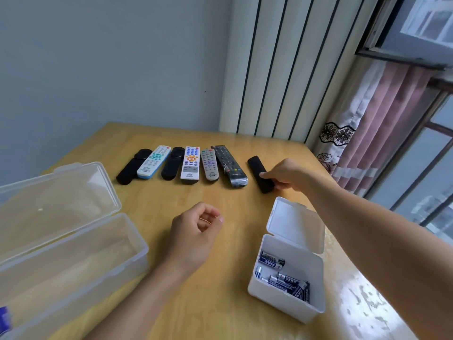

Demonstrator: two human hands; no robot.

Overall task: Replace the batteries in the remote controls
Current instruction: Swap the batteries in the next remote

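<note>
Several remote controls lie in a row across the far part of the wooden table (220, 204). At the right end of the row is a small black remote (256, 166); my right hand (288, 174) grips its near end with fingers and thumb curled round it. Left of it lie a long black remote (226, 165), a grey one (209, 164), two white ones (190, 163) (154, 161) and two more black ones (171, 163) (133, 166). My left hand (196, 231) hovers over the table's middle, fingers loosely curled, holding nothing. A white box (286, 293) with its lid up holds several batteries (284, 278).
A large clear plastic box (73, 253) stands with its lid up at the left, with nothing in it. A blue object (5, 317) shows at the bottom left edge. A radiator (282, 69), a pink curtain (367, 123) and a window lie behind and to the right.
</note>
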